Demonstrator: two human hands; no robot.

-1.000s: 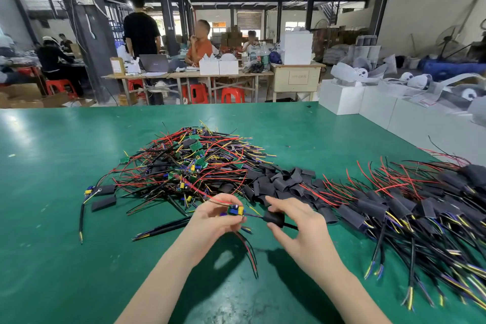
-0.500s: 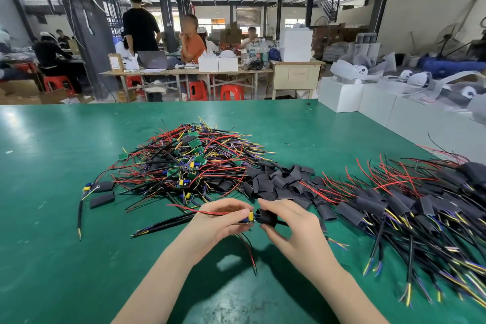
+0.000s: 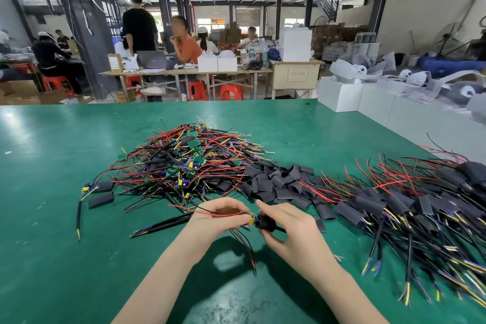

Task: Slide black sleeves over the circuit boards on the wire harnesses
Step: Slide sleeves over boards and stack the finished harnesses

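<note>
My left hand [image 3: 215, 218] pinches a wire harness by its small circuit board [image 3: 252, 220], whose yellow and blue parts show between my fingers; red and black wires hang below. My right hand [image 3: 286, 231] grips a black sleeve [image 3: 265, 222] on the harness cable, its mouth touching the board's end. A pile of bare harnesses [image 3: 189, 163] with green boards lies behind my hands. Loose black sleeves [image 3: 278, 181] are heaped in the middle. Sleeved harnesses [image 3: 410, 205] are spread out at the right.
The green table [image 3: 52, 258] carries two loose sleeves and a harness at the left [image 3: 101, 198]. A black cable bundle [image 3: 163, 225] lies left of my hands. White boxes [image 3: 373, 108] stand at the table's right edge. People sit and stand at tables far behind.
My right hand has slid the black sleeve left along the cable, from well apart from the board up to its end. Both hands have drawn closer together.
</note>
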